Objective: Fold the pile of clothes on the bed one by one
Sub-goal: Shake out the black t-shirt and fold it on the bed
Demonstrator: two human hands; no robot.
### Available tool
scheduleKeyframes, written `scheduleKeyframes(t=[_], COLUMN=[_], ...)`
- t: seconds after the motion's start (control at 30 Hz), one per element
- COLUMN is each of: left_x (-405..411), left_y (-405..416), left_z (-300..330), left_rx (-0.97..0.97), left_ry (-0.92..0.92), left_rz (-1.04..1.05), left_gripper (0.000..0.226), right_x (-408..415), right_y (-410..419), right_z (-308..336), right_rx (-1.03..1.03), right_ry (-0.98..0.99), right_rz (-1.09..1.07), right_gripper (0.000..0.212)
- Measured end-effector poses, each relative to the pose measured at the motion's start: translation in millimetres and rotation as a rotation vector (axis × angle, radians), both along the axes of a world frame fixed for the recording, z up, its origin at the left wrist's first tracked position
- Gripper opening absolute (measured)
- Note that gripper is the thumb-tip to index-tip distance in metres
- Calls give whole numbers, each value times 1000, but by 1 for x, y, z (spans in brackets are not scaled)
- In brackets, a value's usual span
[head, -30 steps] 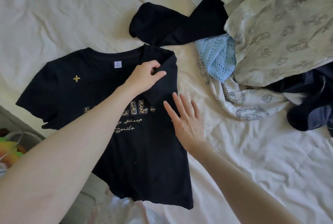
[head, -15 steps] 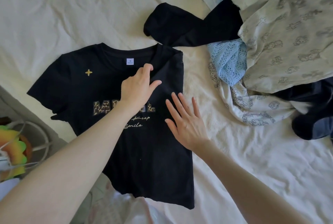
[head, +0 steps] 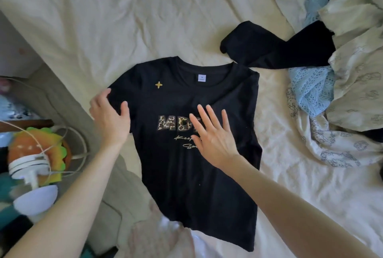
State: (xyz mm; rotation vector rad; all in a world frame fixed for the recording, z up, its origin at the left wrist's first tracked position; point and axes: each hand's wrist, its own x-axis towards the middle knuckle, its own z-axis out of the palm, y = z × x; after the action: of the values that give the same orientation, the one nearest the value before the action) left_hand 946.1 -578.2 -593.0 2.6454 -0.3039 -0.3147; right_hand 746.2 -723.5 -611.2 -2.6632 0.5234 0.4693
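Black tee (head: 186, 154): lies front up on the bed (head: 145, 19), collar far, hem near and hanging over the near edge; its right sleeve is already folded in over the chest, giving a straight right edge.

Left hand (head: 109, 118): a second ago it pinched the right shoulder and laid it inward; now it has crossed to the left sleeve. Fingers lie over the sleeve, thumb on the cloth beside it, loosely curved; whether it has a grip yet I cannot tell.

Right hand (head: 213, 133): wide, fingers spread and straight, holding nothing, over the printed chest. It has moved left from the bare sheet onto the tee; whether it presses or hovers just above is unclear.

Change: right-side fold finished, attention shifted to the left side.

Meaning: probably the first third is folded, the left sleeve fold comes next, then the hem up to the collar.

Pile (head: 342, 92): pale printed, blue lace and dark garments heaped far right, well apart from both hands, not yet folded; a black piece (head: 269, 48) reaches from it to just beside the collar.

Risk: the overhanging hem may drag the tee off square.
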Motion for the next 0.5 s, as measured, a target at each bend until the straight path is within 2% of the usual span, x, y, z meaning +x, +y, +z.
scheduleKeyframes(t=[0.1, 0.17, 0.23, 0.3, 0.37, 0.43, 0.5], left_x=[28, 31, 26, 18, 11, 4, -8], left_y=[17, 22, 23, 22, 21, 19, 18], left_z=[2, -2, -9, -12, -12, -12, -6], left_rx=[-209, -238, -181, -168, -244, -374, -421], left_ry=[498, 798, 898, 889, 819, 646, 389], left_rz=[523, 621, 601, 672, 766, 742, 561], left_gripper=[50, 40, 37, 38, 28, 18, 17], right_x=[29, 40, 44, 46, 48, 49, 50], right_y=[24, 36, 42, 42, 40, 36, 32], right_z=[-5, -12, -20, -25, -25, -21, -13], right_rx=[24, 33, 31, 16, 18, 57, 180], right_ry=[41, 108, 174, 219, 249, 249, 192], right_rz=[65, 85, 82, 89, 98, 111, 50], right_gripper=[58, 60, 61, 61, 62, 61, 56])
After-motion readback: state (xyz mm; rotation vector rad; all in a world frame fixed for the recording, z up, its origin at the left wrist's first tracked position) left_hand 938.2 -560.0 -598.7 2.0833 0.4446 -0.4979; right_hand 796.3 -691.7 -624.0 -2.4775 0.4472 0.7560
